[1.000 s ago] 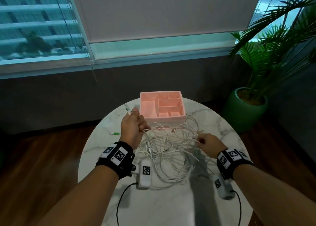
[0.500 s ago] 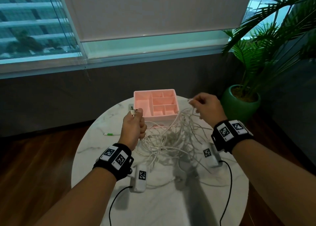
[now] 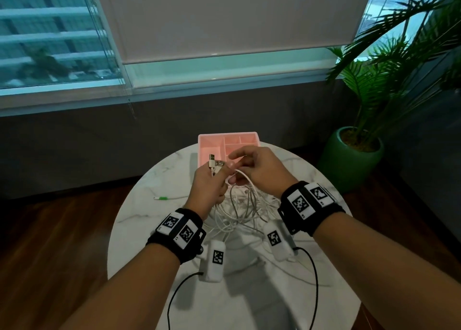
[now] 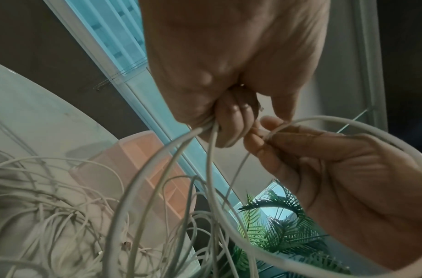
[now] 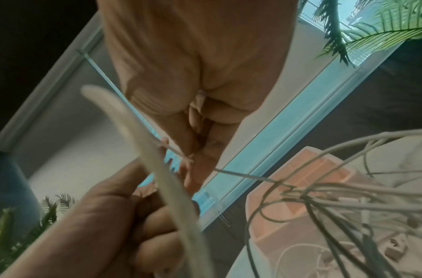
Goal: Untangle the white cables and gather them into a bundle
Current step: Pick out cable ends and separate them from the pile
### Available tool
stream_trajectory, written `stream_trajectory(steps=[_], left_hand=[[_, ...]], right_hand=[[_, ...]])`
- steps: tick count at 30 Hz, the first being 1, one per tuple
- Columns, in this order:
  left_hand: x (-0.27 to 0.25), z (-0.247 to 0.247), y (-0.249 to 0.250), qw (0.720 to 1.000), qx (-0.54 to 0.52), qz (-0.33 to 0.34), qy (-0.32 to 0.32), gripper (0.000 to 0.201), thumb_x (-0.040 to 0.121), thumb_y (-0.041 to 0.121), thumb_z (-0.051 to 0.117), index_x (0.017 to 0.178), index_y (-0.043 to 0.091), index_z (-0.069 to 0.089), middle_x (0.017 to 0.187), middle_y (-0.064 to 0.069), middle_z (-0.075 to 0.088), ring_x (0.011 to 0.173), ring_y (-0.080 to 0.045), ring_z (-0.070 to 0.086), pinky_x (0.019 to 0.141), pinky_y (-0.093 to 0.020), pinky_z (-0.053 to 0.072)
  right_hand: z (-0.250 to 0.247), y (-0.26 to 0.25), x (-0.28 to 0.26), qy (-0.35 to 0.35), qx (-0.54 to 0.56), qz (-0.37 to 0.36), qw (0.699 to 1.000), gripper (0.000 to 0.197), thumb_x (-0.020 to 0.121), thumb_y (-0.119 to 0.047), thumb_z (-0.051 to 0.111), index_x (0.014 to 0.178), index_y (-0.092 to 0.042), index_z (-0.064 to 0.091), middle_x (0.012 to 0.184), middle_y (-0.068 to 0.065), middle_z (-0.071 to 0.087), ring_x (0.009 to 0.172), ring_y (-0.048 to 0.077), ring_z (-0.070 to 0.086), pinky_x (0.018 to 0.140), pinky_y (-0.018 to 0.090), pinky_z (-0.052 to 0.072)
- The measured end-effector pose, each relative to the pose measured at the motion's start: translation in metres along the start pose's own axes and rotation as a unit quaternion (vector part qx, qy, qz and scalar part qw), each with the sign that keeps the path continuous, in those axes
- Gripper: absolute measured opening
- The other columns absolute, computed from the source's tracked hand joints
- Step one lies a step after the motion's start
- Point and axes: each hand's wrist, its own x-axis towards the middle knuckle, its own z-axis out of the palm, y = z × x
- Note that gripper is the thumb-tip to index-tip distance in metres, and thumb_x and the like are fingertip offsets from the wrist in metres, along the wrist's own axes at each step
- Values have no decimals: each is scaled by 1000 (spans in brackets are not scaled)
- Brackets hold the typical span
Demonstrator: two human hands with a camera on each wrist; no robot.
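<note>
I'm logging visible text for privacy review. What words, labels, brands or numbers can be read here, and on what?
None readable.
Wrist bands: square black-and-white coded markers, no words.
White camera pods: the same kind of marker, no words.
Pink organizer tray: no print visible.

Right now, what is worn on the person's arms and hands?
Both forearms are bare, no sleeves or gloves. Each wrist carries a black band with white square code tags; the right band matches. A white camera pod with a code tag hangs under each wrist, trailing a thin black cable.
</note>
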Motion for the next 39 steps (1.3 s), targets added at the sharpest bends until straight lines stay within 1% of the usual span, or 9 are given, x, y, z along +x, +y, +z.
stream_trajectory(steps=[3, 6, 13, 18, 22, 25, 29, 32, 39], left_hand=[[-1, -3, 1, 1000, 12, -5, -18, 14, 101, 24, 61, 105, 11, 59, 62, -4, 39, 42, -8, 26, 40, -19, 20], [-4, -2, 0, 998, 23, -32, -42, 13, 100, 22, 63, 93, 15, 55, 54, 7, 37, 41, -8, 25, 40, -19, 19], [-6, 1, -4, 996, 85, -20, -27, 24, 94, -2, 62, 84, 15, 48, 62, -5, 48, 41, -8, 35, 38, -20, 26], [-7, -1, -1, 998, 62, -1, 0, 22, 93, -8, 53, 82, 10, 45, 64, -12, 41, 41, -10, 29, 41, -20, 23], [-8, -1, -3, 998, 64, 17, 0, 21, 95, -7, 53, 83, 8, 45, 70, -17, 42, 44, -13, 28, 40, -19, 25], [-7, -4, -6, 998, 54, 9, -6, 30, 95, -7, 54, 78, 15, 43, 71, -14, 40, 50, -14, 28, 42, -21, 25], [-5, -14, -9, 996, 78, -33, -19, 27, 94, -7, 54, 84, 14, 41, 63, -6, 37, 45, -12, 28, 46, -25, 21], [-4, -20, -15, 993, 103, -51, -2, 25, 93, -3, 59, 83, 13, 42, 62, -7, 42, 45, -14, 30, 45, -23, 22], [-5, -24, -14, 994, 86, 1, 68, 20, 96, 7, 64, 82, 15, 53, 60, 1, 51, 40, -5, 41, 39, -18, 32]], right_hand=[[1, 8, -1, 21, 1, 1, 1000, 24, 92, -4, 67, 115, -7, 61, 85, 16, 75, 76, 30, 75, 78, 48, 62], [-1, 19, 0, 32, -13, 3, 999, 26, 88, -7, 72, 112, -10, 63, 85, 14, 74, 76, 27, 74, 71, 36, 62], [-13, 69, -6, -44, -203, 60, 976, 13, 88, -8, 71, 92, -21, 71, 86, -5, 70, 71, 3, 64, 66, 17, 49], [-29, 102, -19, 37, -271, 107, 956, 9, 95, -25, 67, 89, -18, 69, 79, -4, 64, 72, 9, 61, 60, 17, 42], [-36, 118, -19, 42, -320, 132, 937, 15, 98, -28, 59, 102, -16, 65, 87, 3, 67, 80, 20, 63, 70, 26, 46], [-38, 118, -18, 25, -337, 150, 929, 10, 97, -26, 59, 96, -18, 63, 87, 4, 67, 78, 20, 62, 69, 26, 46], [-44, 85, -2, 91, -247, 101, 959, 17, 96, -15, 60, 79, -19, 62, 68, -1, 65, 62, 14, 63, 59, 20, 43], [-44, 46, 18, 150, -83, 37, 985, 12, 93, -4, 63, 82, -9, 65, 66, 8, 65, 47, 12, 58, 53, 27, 48], [-7, -20, 38, 85, 72, -70, 991, 6, 92, 0, 66, 87, -2, 62, 68, 15, 66, 47, 23, 61, 46, 29, 49]])
